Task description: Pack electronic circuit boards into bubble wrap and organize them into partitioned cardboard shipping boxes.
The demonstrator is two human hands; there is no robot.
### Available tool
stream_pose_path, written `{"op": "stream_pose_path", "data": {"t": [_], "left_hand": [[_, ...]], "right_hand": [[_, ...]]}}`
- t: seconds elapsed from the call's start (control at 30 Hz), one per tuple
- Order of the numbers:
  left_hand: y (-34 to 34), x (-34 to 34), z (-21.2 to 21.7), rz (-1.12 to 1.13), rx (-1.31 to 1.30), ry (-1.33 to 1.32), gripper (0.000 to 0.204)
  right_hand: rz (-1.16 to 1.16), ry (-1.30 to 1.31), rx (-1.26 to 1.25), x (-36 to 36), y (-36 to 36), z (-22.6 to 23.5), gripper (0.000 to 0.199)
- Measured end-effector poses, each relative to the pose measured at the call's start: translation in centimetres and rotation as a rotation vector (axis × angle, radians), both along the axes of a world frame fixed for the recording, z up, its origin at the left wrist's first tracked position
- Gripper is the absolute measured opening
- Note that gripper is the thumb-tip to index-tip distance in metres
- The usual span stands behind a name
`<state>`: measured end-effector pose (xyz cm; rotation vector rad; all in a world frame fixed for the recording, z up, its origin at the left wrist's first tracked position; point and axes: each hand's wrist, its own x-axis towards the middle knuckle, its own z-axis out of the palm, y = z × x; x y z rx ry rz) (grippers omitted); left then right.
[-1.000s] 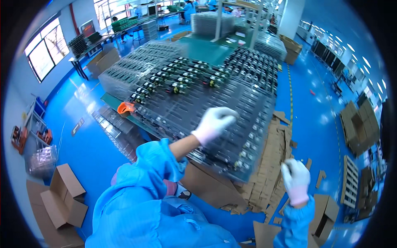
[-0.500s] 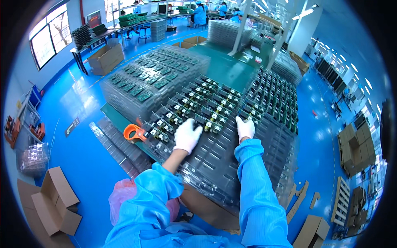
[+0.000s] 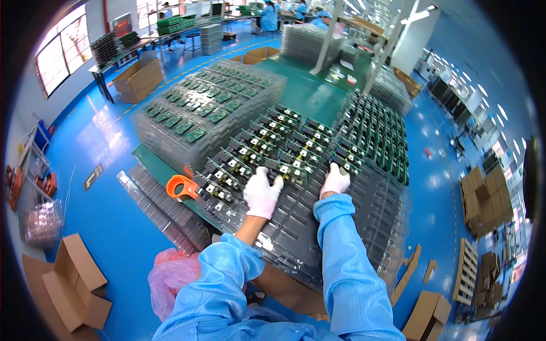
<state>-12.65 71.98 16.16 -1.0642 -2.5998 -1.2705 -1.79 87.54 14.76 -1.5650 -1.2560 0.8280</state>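
Observation:
Both my hands wear white gloves and are at the near edge of rows of upright green circuit boards (image 3: pixel 267 133) with black and white parts. These boards stand on a dark slotted plastic tray (image 3: pixel 301 227). My left hand (image 3: pixel 263 194) is beside the nearest boards, thumb and forefinger apart, with nothing visible between them. To its right, my right hand (image 3: pixel 334 181) is at the near end of a short row of boards (image 3: pixel 348 152). Its fingers are curled and their tips partly hidden, so what they grip cannot be made out.
An orange tape dispenser-like ring (image 3: pixel 182 187) lies at the tray's left edge. Behind it rises a stack of clear trays with flat boards (image 3: pixel 199 102). More upright boards (image 3: pixel 378 133) stand at the right. A cardboard box (image 3: pixel 77 284) and a pink bag (image 3: pixel 170 281) are low at left.
My left hand has shifted slightly right and down, its fingers now pointing more away from me. My right hand has moved a little down. The whole view has turned slightly.

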Motion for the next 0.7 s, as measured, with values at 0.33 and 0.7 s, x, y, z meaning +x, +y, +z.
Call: {"op": "stream_pose_path", "data": {"t": [0.33, 0.7], "left_hand": [[-0.1, 0.2, -0.4, -0.002, 0.323, 0.001, 0.033], [0.0, -0.3, -0.1, -0.036, 0.399, 0.021, 0.030]], "right_hand": [[-0.177, 0.181, -0.020, -0.5, -1.0, 1.3, 0.043], [-0.248, 0.800, 0.075, 1.3, 0.5, 4.0, 0.019]]}}
